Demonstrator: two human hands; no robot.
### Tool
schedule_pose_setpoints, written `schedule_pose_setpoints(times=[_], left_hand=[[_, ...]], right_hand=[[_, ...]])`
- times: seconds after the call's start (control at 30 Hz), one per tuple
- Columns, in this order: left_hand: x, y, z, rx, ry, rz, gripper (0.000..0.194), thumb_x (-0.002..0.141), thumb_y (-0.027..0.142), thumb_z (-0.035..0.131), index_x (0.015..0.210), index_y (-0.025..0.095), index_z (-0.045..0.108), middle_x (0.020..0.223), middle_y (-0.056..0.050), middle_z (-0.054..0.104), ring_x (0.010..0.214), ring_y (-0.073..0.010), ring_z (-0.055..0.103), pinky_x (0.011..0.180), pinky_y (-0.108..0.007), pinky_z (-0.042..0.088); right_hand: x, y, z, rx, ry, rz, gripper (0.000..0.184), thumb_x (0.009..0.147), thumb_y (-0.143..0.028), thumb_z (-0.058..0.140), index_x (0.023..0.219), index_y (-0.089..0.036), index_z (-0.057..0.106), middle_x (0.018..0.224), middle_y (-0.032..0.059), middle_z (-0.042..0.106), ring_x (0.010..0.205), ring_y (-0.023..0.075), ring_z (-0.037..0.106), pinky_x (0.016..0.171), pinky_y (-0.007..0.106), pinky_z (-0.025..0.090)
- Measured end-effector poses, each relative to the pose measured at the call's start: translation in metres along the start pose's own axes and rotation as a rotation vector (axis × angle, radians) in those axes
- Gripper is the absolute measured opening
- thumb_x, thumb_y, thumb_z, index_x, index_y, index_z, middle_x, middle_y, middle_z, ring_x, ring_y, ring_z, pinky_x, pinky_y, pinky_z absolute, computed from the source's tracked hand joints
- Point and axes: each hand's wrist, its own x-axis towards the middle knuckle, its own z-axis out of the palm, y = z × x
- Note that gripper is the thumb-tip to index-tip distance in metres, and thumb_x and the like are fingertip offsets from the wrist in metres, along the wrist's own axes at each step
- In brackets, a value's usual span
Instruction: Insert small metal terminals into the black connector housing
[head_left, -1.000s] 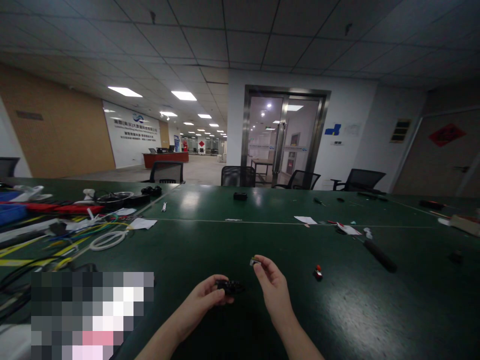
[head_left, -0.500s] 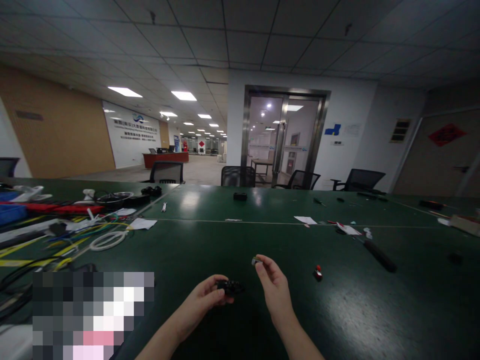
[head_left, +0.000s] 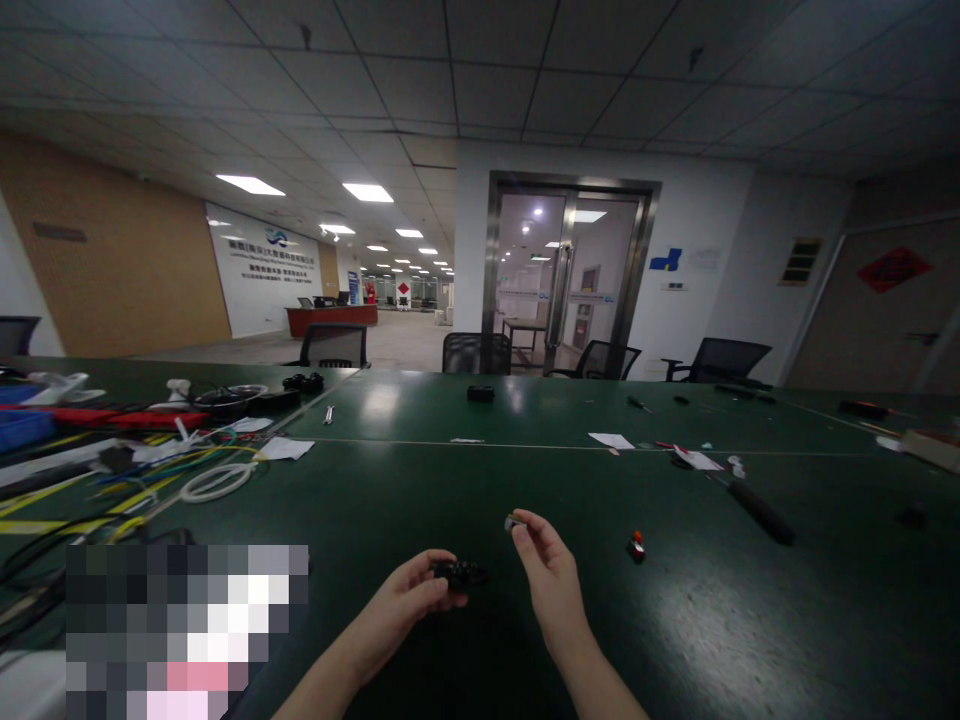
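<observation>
My left hand (head_left: 411,598) is closed around one end of a small black part (head_left: 463,574) with an uneven, knobbly surface; its exact kind is too dark to make out. To the right and slightly farther out, my right hand (head_left: 549,560) pinches a small light-coloured piece (head_left: 513,522) between thumb and fingertips. That piece is apart from the black part, and its kind is too small to tell. Both hands are raised a little over the dark green table (head_left: 405,500). A small red and silver piece (head_left: 637,547) lies on the table to the right of my right hand.
A black-handled tool (head_left: 759,512) lies to the right, near paper scraps (head_left: 697,458). Farther back sits a black block (head_left: 481,393). On the left are a coiled white cable (head_left: 217,482), a small wrench (head_left: 328,414) and tangled wires. Chairs (head_left: 476,352) line the far edge.
Almost nothing differs. The piece in my right hand appears turned very slightly; both hands keep their places and grips.
</observation>
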Motion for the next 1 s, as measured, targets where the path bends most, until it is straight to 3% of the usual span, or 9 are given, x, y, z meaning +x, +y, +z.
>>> schedule_pose_setpoints(times=[0.3, 0.63, 1.0], left_hand=[[-0.0005, 0.0016, 0.0035, -0.030, 0.019, 0.032, 0.037, 0.069, 0.034, 0.071, 0.101, 0.018, 0.059, 0.095, -0.006, 0.065, 0.087, -0.0228, 0.064, 0.080, -0.033, 0.041], [-0.0001, -0.0022, -0.0026, -0.035, -0.016, 0.026, 0.035, 0.074, 0.032, 0.068, 0.104, 0.017, 0.058, 0.102, -0.007, 0.064, 0.091, -0.0233, 0.063, 0.087, -0.037, 0.041], [0.0020, -0.0022, 0.0004, 0.003, -0.021, 0.027, 0.041, 0.069, 0.036, 0.072, 0.103, 0.018, 0.058, 0.095, -0.006, 0.065, 0.088, -0.0222, 0.062, 0.081, -0.034, 0.041]], right_hand=[[-0.0019, -0.0064, 0.0022, 0.025, 0.017, 0.012, 0.046, 0.066, -0.052, 0.066, 0.100, -0.020, 0.064, 0.100, 0.0058, 0.066, 0.101, 0.0239, 0.057, 0.086, 0.036, 0.045], [-0.0016, -0.0026, 0.0028, -0.023, -0.007, 0.003, 0.048, 0.066, -0.049, 0.067, 0.103, -0.019, 0.062, 0.103, 0.0072, 0.065, 0.099, 0.0241, 0.057, 0.084, 0.036, 0.046], [-0.0076, -0.0099, 0.0082, -0.128, -0.196, 0.000, 0.036, 0.074, -0.043, 0.060, 0.101, -0.020, 0.062, 0.100, 0.0061, 0.065, 0.096, 0.0230, 0.057, 0.088, 0.038, 0.042]])
